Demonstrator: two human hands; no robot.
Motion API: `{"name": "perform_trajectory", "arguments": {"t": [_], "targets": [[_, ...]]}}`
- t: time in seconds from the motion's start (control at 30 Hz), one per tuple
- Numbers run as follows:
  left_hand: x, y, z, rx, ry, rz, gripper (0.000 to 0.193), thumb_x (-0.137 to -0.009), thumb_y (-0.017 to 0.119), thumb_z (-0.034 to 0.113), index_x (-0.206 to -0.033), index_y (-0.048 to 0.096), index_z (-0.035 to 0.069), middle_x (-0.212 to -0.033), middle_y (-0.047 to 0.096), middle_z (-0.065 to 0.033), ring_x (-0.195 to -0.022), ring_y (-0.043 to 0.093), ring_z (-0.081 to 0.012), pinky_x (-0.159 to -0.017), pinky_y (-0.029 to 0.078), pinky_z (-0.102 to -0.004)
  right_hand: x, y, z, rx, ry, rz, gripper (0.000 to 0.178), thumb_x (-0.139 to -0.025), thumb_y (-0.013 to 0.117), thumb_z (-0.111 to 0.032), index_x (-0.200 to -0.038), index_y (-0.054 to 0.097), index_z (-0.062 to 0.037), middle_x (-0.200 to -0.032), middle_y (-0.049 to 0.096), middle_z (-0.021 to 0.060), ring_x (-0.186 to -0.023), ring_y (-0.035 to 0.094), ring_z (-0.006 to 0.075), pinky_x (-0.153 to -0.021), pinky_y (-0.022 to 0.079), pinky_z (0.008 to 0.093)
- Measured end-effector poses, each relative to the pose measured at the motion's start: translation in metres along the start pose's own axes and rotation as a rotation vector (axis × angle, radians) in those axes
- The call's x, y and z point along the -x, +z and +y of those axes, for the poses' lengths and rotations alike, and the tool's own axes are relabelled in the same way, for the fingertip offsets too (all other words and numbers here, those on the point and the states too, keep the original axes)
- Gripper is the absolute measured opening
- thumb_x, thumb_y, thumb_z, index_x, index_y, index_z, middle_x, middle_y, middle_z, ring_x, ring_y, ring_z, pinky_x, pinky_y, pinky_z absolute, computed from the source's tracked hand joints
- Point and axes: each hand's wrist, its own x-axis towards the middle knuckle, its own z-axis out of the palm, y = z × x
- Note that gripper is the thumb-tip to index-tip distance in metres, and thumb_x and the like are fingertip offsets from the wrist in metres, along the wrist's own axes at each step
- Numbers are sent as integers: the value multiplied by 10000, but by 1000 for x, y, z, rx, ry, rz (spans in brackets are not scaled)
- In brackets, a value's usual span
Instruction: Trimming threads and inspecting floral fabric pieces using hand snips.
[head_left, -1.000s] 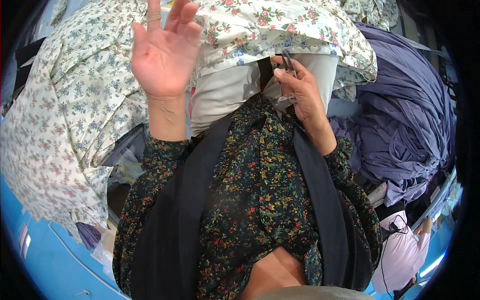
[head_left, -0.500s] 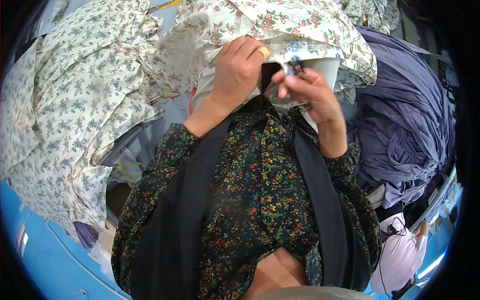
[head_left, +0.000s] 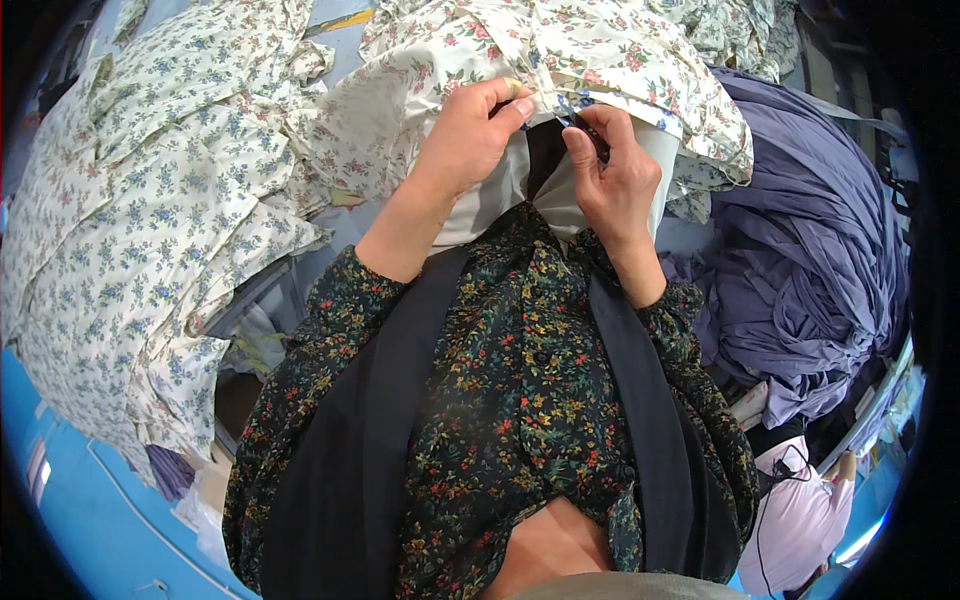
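In front of me lies a white cloth printed with red flowers (head_left: 620,45), bunched over pale plain cloth. My left hand (head_left: 470,135) is closed in a pinch on its near edge, a yellow band round one finger. Just right of it, my right hand (head_left: 620,170) is closed round a small dark tool (head_left: 592,133). It looks like thread snips, mostly hidden by the fingers, its tip close to the cloth edge. A bit of blue-flowered cloth (head_left: 574,102) shows between the hands. Below them is a dark gap.
White cloth with small blue flowers (head_left: 150,220) is heaped at the left. A big pile of grey-purple cloth (head_left: 800,240) stands at the right. Behind it, at lower right, is a person in pink (head_left: 800,515). The floor (head_left: 110,520) is blue.
My right hand has turned more upright, its thumb now raised beside the dark tool. My left hand has rolled so its thumb and finger show pinching the cloth edge.
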Motion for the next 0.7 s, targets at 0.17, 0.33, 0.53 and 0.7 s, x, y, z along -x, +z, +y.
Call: {"name": "perform_trajectory", "arguments": {"t": [0.17,0.33,0.53,0.7], "targets": [[5,-2,3,26,-11,7,240,-938,613,145,-1089,649,-38,-971,639,14,-872,529,-45,-777,434,-212,-7,-1,-1,124,-226,-47,164,-868,699,-217,-870,604,-83,-605,569,48,-496,554,210,-464,398,335],[14,5,14,-214,287,53,191,-890,620,68,-1064,665,5,-917,644,-20,-847,566,-117,-781,446,-249,-2,-18,12,-944,732,-232,216,-928,638,-272,-896,623,-60,-704,570,-43,-612,510,41,-538,357,200],[62,19,23,-354,396,-256,171,-723,553,-41,-814,664,52,-777,600,-73,-731,580,-262,-710,477,-364,10,-36,-7,-1068,1005,-393,230,-869,682,-128,-1050,609,-6,-841,671,55,-706,603,83,-629,432,188],[42,32,11,280,-109,-356,408,-887,514,73,-1286,561,-2,-956,653,-28,-836,567,-104,-762,449,-280,34,-43,1,-1021,911,-355,212,-876,671,-78,-1052,615,27,-822,671,55,-739,632,102,-686,461,206]]}}
